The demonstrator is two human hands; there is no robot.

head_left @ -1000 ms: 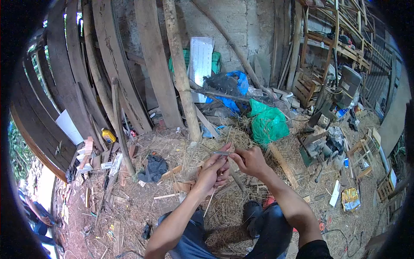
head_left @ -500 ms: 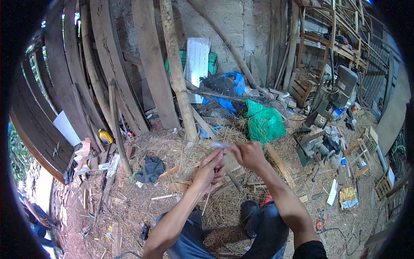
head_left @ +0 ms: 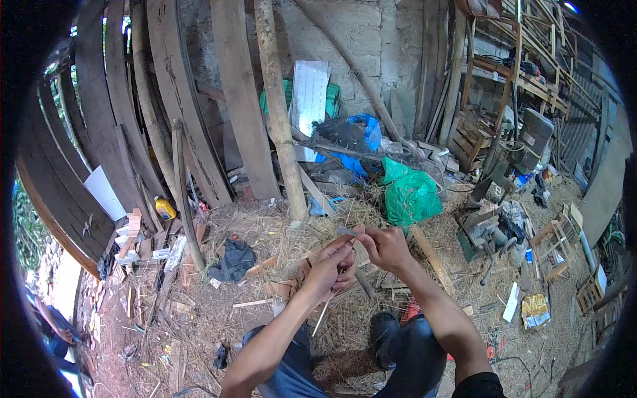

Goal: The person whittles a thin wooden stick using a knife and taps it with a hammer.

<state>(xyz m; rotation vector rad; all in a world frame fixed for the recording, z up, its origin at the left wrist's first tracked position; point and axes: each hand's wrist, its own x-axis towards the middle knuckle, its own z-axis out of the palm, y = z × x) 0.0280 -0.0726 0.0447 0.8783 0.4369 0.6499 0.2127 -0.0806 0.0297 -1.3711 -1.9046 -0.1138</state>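
Note:
My left hand (head_left: 333,266) is closed around a thin, pale wooden stick (head_left: 323,313), whose lower end sticks out below my fingers. My right hand (head_left: 386,249) meets it at the fingertips and is closed on what looks like a knife (head_left: 346,231). Only a short grey blade shows, pointing left over my left fingers; its handle is hidden in my grip. Both hands are held above my knees, over the straw-strewn ground.
Wood scraps and shavings litter the ground (head_left: 219,312). A black plastic bag (head_left: 234,261) lies to the left, a green bag (head_left: 411,197) ahead. Planks (head_left: 245,99) lean on the wall. A metal machine (head_left: 494,192) stands right. Another person (head_left: 60,328) is partly visible far left.
My right hand has shifted slightly right and down, and the blade, blurred before, has drawn back toward it. My left hand keeps the stick almost in place. The view has tilted slightly.

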